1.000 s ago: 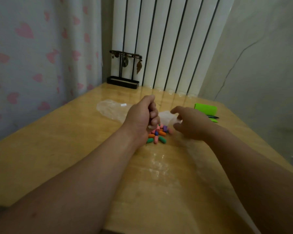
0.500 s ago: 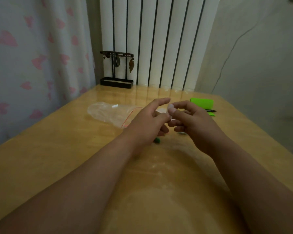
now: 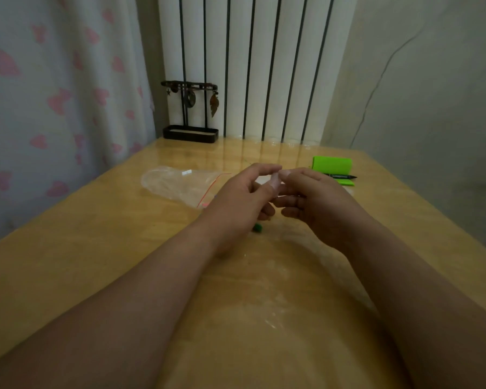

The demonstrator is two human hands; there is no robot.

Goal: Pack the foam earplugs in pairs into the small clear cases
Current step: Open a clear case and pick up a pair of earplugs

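My left hand (image 3: 244,197) and my right hand (image 3: 317,200) meet fingertip to fingertip a little above the table. Between them they pinch a small, faint clear case (image 3: 274,179); what lies inside it I cannot tell. My left thumb and forefinger are on its left side, my right forefinger and thumb on its right. One green foam earplug (image 3: 257,227) lies on the table just under my left hand. The other earplugs are hidden behind my hands.
A clear zip bag (image 3: 177,185) with a red seal lies left of my hands. A bright green pad (image 3: 331,165) with a black marker (image 3: 341,176) sits at the right. A black jewellery stand (image 3: 190,133) is at the back by the radiator. The wooden table (image 3: 96,248) ends near a curtain.
My left hand rose from the earplug pile, where it was a fist, and my right hand came in to meet it. The pile has gone out of sight behind my hands.
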